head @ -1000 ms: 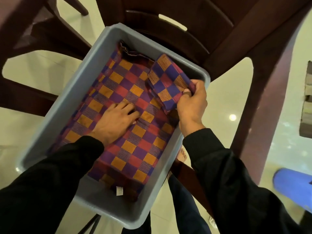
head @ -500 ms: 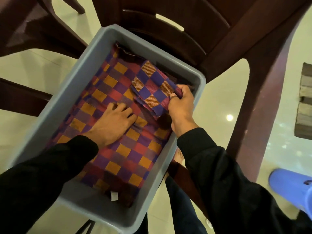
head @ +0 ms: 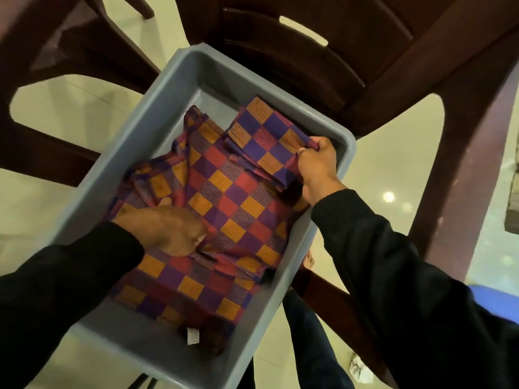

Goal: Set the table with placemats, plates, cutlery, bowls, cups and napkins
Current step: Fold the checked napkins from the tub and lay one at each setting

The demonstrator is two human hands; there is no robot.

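A: Tub (head: 179,88) on chair (head: 379,88). What changed?
B: Big checked cloth (head: 224,203), flat a second ago, now bunched toward near left wall; left hand (head: 165,231) fisted in it.
A: Right hand (head: 317,167)?
B: Pinching folded napkin (head: 266,138) at right rim, lower than before.
A: Room?
B: Bare floor at far corner.

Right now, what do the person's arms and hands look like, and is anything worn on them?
Both arms are covered to the wrist by long black sleeves of plain, loose cloth. The left hand and right hand are bare: no gloves, and no rings or watch that I can see.
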